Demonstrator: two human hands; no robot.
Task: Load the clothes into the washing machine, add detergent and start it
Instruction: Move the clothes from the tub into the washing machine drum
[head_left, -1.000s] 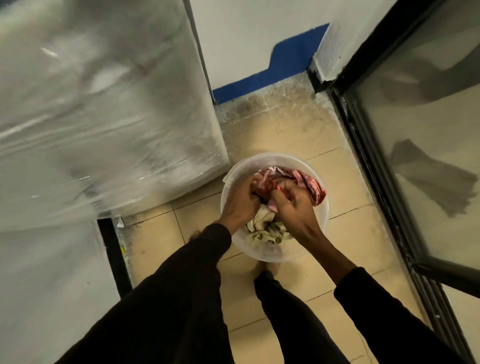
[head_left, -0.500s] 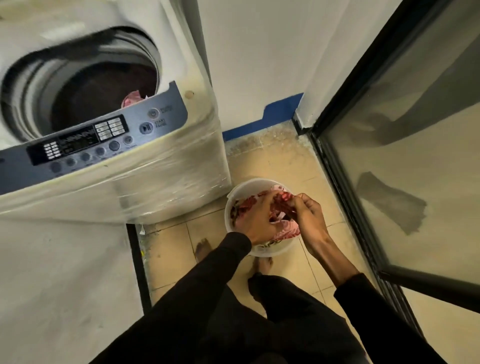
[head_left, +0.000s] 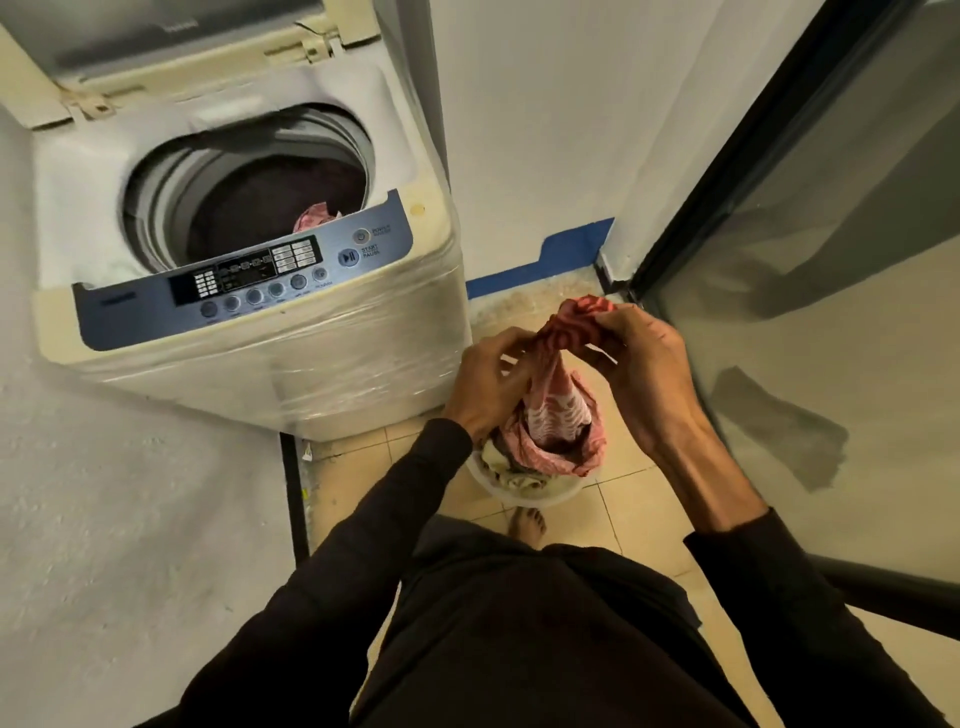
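Note:
A top-loading washing machine (head_left: 291, 358) stands at the left with its lid up. Its drum (head_left: 249, 192) is open, and a pink garment (head_left: 314, 218) lies inside near the front rim. Both hands hold a red and white patterned cloth (head_left: 561, 400) that hangs down into a white bucket (head_left: 524, 493) on the floor. My left hand (head_left: 493, 379) grips the cloth from the left. My right hand (head_left: 639, 358) pinches its bunched top end. More pale clothes lie in the bucket under the cloth.
The blue control panel (head_left: 249, 280) with a start/pause button (head_left: 348, 257) faces me. A glass door in a black frame (head_left: 727, 171) closes off the right side. A white wall (head_left: 530, 130) with a blue skirting stripe is behind. My bare foot (head_left: 527, 525) stands by the bucket.
Both hands rose from inside the bucket, pulling the red and white cloth up above the rim. My view tilted upward, bringing the whole machine top and lid into sight.

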